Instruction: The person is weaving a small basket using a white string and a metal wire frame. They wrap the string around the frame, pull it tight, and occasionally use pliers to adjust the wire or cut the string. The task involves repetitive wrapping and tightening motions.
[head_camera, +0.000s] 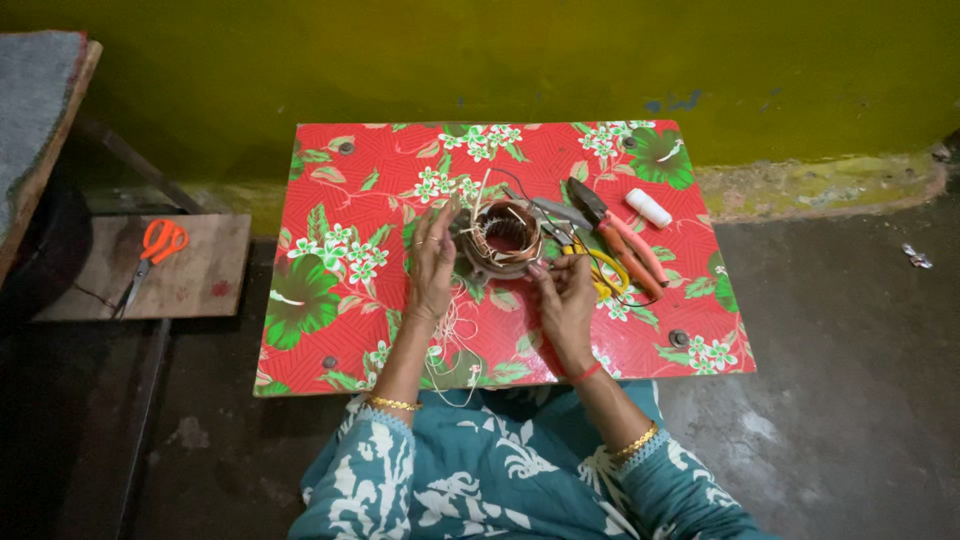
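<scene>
Nearest the camera, two forearms in teal sleeves printed with white leaves reach forward over the front edge of the surface (330, 330), a low board covered in red floral oilcloth. Loose pale thread (452, 345) trails in loops across the cloth between the wrists and hangs toward the lap.

The left hand (432, 262) rests at the left side of the motor stator (502, 238), fingers raised and lightly curled against its rim; whether its grip actually closes on the ring or on a strand I cannot tell. The right hand (565, 298) sits just in front and to the right of the stator, fingertips pinched together close to its lower edge, apparently on thin thread or wire, though the strand itself is too fine to make out.

The stator stands near the middle of the surface, a round ring with copper windings showing in it and pale strips sticking up from the top. Judging by this, coils are already seated, while the loose thread and upright strips suggest tying is only partly done.

Just beyond, to the right, lie orange-handled pliers (625, 240), a yellow-handled tool (610, 272) and a white roll (649, 208). Far left, orange-handled scissors (152, 255) rest on a wooden board (200, 285) below the yellow-green wall (500, 60).
</scene>
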